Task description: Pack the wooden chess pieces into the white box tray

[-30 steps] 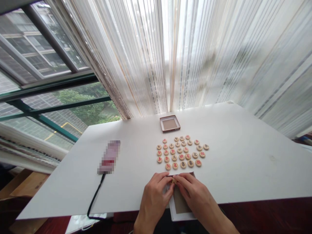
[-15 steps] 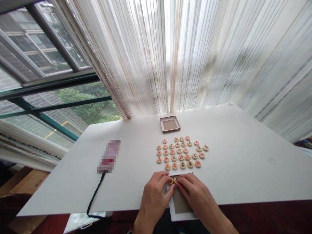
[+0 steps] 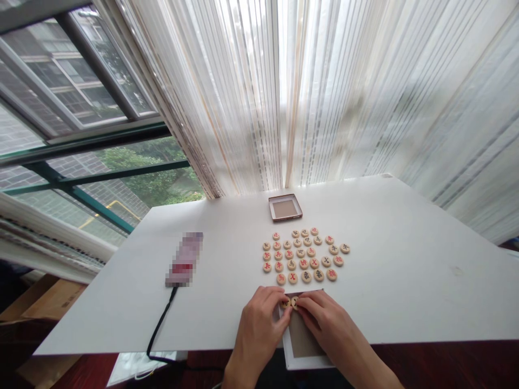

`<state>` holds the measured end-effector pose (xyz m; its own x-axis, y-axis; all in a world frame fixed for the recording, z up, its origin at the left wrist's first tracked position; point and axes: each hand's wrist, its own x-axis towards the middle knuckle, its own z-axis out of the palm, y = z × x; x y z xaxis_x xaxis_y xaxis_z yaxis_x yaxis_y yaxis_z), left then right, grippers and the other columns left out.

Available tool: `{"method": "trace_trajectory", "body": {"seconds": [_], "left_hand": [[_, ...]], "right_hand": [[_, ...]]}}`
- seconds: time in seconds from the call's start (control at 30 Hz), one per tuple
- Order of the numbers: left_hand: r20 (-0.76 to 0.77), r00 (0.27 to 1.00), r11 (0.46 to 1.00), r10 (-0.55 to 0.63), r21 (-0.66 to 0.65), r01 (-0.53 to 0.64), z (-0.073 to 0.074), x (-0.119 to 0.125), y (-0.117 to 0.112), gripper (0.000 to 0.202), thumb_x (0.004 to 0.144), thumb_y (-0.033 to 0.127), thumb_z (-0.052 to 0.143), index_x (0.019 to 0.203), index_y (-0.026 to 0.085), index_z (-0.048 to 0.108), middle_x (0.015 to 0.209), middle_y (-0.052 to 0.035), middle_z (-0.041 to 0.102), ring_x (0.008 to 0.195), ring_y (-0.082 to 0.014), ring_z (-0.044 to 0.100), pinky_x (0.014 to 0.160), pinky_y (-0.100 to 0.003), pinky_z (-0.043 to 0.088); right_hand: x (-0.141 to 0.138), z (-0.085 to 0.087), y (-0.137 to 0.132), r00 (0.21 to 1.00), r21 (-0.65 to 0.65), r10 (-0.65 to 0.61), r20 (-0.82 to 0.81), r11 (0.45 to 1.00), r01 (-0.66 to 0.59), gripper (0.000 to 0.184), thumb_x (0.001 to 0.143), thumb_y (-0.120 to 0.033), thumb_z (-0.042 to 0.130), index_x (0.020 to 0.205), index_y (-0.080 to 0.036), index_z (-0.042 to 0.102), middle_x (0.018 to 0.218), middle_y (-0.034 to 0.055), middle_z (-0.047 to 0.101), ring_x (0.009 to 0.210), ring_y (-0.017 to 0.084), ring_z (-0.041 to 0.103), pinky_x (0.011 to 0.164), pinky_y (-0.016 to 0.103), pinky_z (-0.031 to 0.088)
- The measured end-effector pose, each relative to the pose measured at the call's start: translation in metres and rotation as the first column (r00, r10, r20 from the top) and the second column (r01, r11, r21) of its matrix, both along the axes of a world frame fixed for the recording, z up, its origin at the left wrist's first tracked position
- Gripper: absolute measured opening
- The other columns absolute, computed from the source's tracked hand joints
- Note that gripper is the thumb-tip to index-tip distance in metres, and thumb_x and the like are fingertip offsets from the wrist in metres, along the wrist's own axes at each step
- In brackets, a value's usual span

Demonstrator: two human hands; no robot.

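Both hands work at the far end of a shallow box (image 3: 306, 343) with white walls and a brown floor, at the table's near edge. My left hand (image 3: 259, 319) pinches a round wooden Chinese chess piece (image 3: 285, 303) between thumb and fingertips at the box's far left corner. Right beside it, my right hand (image 3: 328, 319) grips a second chess piece (image 3: 294, 303) with a dark character, partly hidden by the fingers. Beyond the box, several more pieces (image 3: 304, 263) with red or black characters lie face up in loose rows.
A second shallow box part (image 3: 285, 209), brown-floored, lies behind the pieces. To the left sits a blurred-out phone-like device (image 3: 184, 260) with a black cable (image 3: 160, 319) running off the near edge. The white table (image 3: 405, 270) meets sheer curtains (image 3: 324, 108) and a window.
The view has shifted slightly. Both hands stay at the box's far end, and the two pieces between them have barely moved.
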<state>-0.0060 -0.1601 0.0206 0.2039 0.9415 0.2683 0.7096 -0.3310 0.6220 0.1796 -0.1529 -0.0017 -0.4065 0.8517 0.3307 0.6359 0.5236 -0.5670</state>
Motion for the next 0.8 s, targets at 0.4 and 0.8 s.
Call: {"method": "trace_trajectory", "body": {"seconds": [0.4, 0.8], "left_hand": [[0.014, 1.000, 1.000, 0.005, 0.002, -0.006, -0.0024, -0.0013, -0.0012, 0.019, 0.080, 0.006, 0.067, 0.087, 0.023, 0.063, 0.101, -0.0037, 0.071, 0.099, -0.0237, 0.066, 0.088, -0.040, 0.057], [-0.050, 0.999, 1.000, -0.005, -0.022, 0.004, 0.0045, 0.0018, 0.0028, 0.020, 0.079, 0.007, 0.068, 0.088, 0.025, 0.065, 0.093, -0.0014, 0.069, 0.090, -0.0221, 0.064, 0.083, -0.036, 0.056]], "right_hand": [[-0.0035, -0.0080, 0.0001, 0.997, 0.112, -0.071, 0.009, 0.991, 0.070, 0.023, 0.103, -0.024, 0.045, 0.093, -0.023, 0.066, 0.088, 0.0059, 0.068, 0.079, 0.023, 0.066, 0.073, 0.037, 0.054], [0.0009, -0.0023, 0.0000, 0.994, 0.144, -0.057, 0.092, 0.989, 0.043, 0.017, 0.101, -0.024, 0.050, 0.100, -0.024, 0.067, 0.092, 0.0055, 0.072, 0.084, 0.024, 0.064, 0.078, 0.039, 0.044]]}}
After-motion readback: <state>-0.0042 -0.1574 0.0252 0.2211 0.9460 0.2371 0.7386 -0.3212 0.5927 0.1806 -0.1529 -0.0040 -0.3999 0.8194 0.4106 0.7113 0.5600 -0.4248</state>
